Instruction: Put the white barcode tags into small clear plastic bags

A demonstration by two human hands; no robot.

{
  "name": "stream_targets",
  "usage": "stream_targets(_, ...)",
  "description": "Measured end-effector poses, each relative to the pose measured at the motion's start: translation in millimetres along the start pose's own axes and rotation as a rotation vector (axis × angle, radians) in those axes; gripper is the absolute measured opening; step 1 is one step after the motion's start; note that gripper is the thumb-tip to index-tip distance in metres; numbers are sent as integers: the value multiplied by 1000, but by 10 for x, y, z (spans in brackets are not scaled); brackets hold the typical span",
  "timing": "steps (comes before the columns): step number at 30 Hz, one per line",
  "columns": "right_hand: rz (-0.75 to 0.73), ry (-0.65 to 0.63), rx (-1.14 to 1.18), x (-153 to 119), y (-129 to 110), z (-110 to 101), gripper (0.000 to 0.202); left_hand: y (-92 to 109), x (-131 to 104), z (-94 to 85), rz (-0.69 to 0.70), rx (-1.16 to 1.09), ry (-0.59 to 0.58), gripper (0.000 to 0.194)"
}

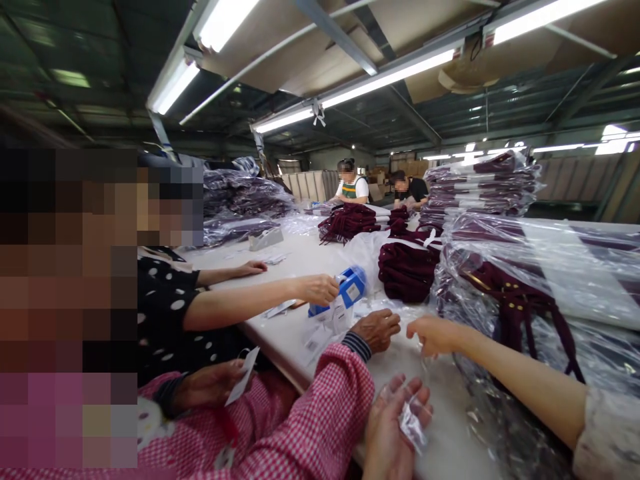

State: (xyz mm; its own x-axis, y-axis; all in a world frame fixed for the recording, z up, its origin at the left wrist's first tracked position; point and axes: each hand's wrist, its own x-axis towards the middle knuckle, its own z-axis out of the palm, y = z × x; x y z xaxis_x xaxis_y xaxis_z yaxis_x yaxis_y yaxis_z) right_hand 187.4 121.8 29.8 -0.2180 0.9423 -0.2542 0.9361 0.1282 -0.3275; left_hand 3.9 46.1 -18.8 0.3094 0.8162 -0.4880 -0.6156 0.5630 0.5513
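Palm up at the table's near edge, my left hand (395, 430) holds a small crinkled clear plastic packet (414, 425) with something whitish in it, lying against its curled fingers. My right hand (436, 335) reaches in from the right over the white table (450, 427), its fingers closed in a pinch. What those fingers hold, if anything, is too small to make out. Just left of it is the hand (377, 330) of a co-worker in a pink checked sleeve, close but apart from mine. That person's other hand (220, 383) holds a white tag (243, 375).
Another co-worker's hand (320, 290) touches a blue tape dispenser (345, 290). Folded maroon garments (407, 270) lie beyond. Plastic-wrapped garments (540, 267) are piled at the right, close to my right arm. More bagged stacks (240, 200) stand back left; two people work farther off.
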Motion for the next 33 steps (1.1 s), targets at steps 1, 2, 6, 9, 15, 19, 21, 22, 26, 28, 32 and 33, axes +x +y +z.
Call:
stream_targets(1, 25, 20, -53, 38, 9, 2, 36, -16, -6, -18, -6, 6, 9, 27)
stream_targets(2, 50, 35, -104, 75, 11, 9, 31, -32, -7, -42, -5, 9, 20, 28)
stream_targets(6, 153, 60, -244, 150, -15, 61, 30, -87, 13, -176, -15, -1, 11, 23)
stream_targets(9, 193, 104, -292, 97, -5, 55, 31, -102, -18, -250, -37, 18, -74, 23)
stream_targets(15, 147, 232, -265, -195, -36, -246, 17, -90, -138, -262, -7, 60, -121, 27)
stream_targets(19, 41, 314, -189, -394, -174, -545, 23, -92, -115, -285, 18, 64, -151, 27)
stream_targets(21, -33, 336, -143, -484, -245, -664, 23, -94, -88, -297, 5, 62, -188, 26)
stream_targets(22, -65, 348, -124, -526, -278, -712, 22, -96, -74, -299, -5, 61, -203, 26)
stream_targets(26, -174, 348, -15, -676, -383, -839, 21, -130, -13, -288, 7, 49, -188, 29)
stream_targets(28, -224, 287, 104, -745, -421, -869, 20, -164, 11, -280, 22, 43, -166, 29)
stream_targets(32, -227, 121, 233, -861, -459, -852, 21, -222, -10, -229, 0, 53, -183, 27)
stream_targets(33, -221, 62, 238, -874, -456, -829, 22, -204, -36, -200, -1, 53, -190, 26)
